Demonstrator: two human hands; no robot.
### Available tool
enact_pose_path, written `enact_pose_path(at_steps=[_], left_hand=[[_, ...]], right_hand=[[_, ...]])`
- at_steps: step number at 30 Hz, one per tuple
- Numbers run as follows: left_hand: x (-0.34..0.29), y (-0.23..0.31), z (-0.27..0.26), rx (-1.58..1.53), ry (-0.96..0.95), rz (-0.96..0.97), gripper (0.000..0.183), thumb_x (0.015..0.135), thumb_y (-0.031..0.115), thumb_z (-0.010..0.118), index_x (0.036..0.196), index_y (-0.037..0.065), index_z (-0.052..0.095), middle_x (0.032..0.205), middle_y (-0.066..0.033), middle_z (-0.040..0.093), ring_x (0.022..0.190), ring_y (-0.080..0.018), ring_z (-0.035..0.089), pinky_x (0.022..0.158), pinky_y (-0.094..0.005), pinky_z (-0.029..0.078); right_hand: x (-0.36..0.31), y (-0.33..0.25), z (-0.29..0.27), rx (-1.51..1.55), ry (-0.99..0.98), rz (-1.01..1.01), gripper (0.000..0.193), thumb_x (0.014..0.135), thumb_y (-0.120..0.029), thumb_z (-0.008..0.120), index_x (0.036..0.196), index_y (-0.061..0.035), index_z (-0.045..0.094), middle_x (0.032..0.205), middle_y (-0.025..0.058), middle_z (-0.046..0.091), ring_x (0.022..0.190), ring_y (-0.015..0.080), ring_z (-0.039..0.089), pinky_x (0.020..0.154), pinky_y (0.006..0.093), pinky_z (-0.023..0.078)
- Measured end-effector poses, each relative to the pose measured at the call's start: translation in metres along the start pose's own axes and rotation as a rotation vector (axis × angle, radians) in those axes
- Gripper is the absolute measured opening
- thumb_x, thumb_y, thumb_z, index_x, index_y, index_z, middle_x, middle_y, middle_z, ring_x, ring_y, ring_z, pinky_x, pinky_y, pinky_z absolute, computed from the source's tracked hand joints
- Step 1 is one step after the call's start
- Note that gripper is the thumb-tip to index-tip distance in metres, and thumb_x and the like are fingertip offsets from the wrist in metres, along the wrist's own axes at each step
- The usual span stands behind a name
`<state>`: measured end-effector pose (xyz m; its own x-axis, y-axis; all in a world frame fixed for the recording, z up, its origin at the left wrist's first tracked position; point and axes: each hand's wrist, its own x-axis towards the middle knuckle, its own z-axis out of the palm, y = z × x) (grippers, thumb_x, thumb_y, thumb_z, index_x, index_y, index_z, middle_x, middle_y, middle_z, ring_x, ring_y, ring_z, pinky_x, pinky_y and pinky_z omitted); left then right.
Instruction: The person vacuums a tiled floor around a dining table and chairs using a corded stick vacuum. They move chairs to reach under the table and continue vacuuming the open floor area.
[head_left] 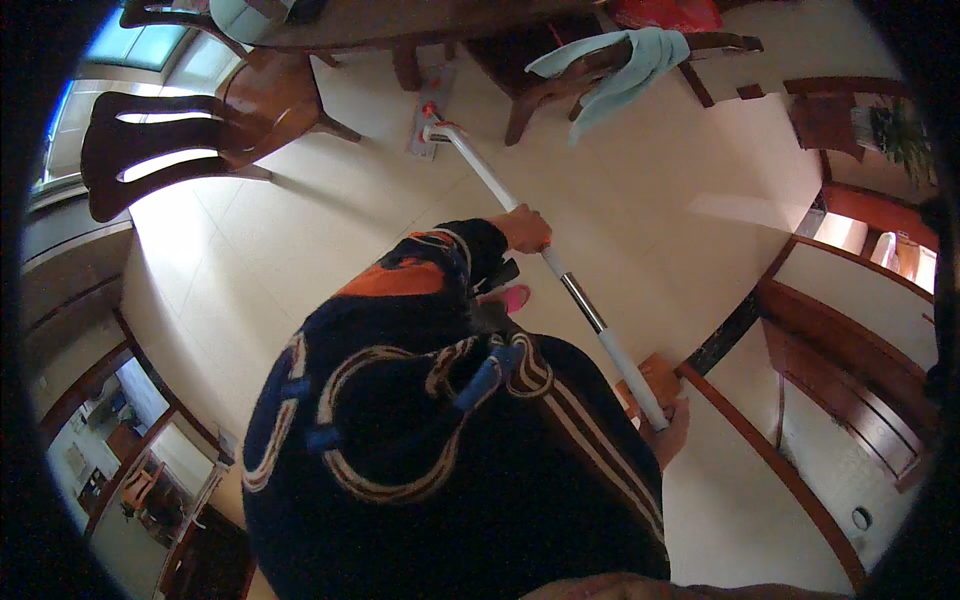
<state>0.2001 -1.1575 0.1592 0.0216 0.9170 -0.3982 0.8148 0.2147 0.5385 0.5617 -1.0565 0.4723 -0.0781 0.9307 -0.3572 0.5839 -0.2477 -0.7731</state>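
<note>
I close my left hand (527,230) midway round the long white-and-silver tubular mop pole (489,176), right hand (675,434) wrapping its end, likely for leverage.

The pole (485,171) looks smooth, its band (583,302) shiny metal; the chair (268,95) glossy wood, towel (640,65) matt cloth, floor (330,235) smooth.

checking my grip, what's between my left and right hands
The mop pole runs between your left hand and right hand, white with a shiny metal stretch, in the head view.
</note>
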Motion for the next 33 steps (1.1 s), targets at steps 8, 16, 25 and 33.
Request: enact_pose_path(at_steps=[8, 16, 25, 33], left_hand=[[-0.017, 0.012, -0.008, -0.003, 0.007, -0.066, 0.026, 0.077, 0.038, 0.074, 0.093, 0.018, 0.071, 0.094, -0.0051, 0.069, 0.098, -0.0304, 0.065, 0.082, -0.0484, 0.049], [-0.035, 0.035, -0.015, -0.154, 0.122, -0.101, 0.029, 0.077, 0.041, 0.073, 0.092, 0.017, 0.069, 0.093, -0.0066, 0.069, 0.099, -0.0313, 0.065, 0.082, -0.0508, 0.048], [-0.076, 0.053, -0.040, -0.184, 0.416, -0.191, 0.023, 0.077, 0.035, 0.070, 0.092, 0.018, 0.065, 0.092, -0.0054, 0.067, 0.097, -0.0292, 0.064, 0.083, -0.0514, 0.045], [-0.095, -0.035, -0.074, -0.272, 0.901, -0.385, 0.016, 0.075, 0.025, 0.071, 0.089, 0.021, 0.064, 0.092, -0.0005, 0.067, 0.099, -0.0284, 0.062, 0.080, -0.0498, 0.043]], right_hand=[[-0.023, -0.057, 0.007, -0.090, -0.023, -0.170, 0.028, 0.097, -0.023, 0.056, 0.075, -0.0069, 0.049, 0.074, 0.0022, 0.044, 0.072, 0.0164, 0.050, 0.066, 0.0313, 0.043], [-0.033, -0.122, 0.003, -0.393, -0.054, -0.788, 0.026, 0.097, -0.008, 0.046, 0.071, -0.0055, 0.042, 0.070, 0.0020, 0.039, 0.060, 0.0120, 0.042, 0.059, 0.0298, 0.043], [-0.042, -0.188, 0.009, 0.110, -0.134, -0.836, 0.021, 0.099, -0.013, 0.046, 0.078, -0.0086, 0.045, 0.060, 0.0008, 0.033, 0.051, 0.0076, 0.039, 0.067, 0.0297, 0.051], [-0.035, -0.229, 0.093, 0.293, -0.650, -1.114, 0.024, 0.096, -0.024, 0.060, 0.083, -0.0053, 0.052, 0.059, 0.0051, 0.051, 0.049, 0.0114, 0.047, 0.062, 0.0370, 0.052]])
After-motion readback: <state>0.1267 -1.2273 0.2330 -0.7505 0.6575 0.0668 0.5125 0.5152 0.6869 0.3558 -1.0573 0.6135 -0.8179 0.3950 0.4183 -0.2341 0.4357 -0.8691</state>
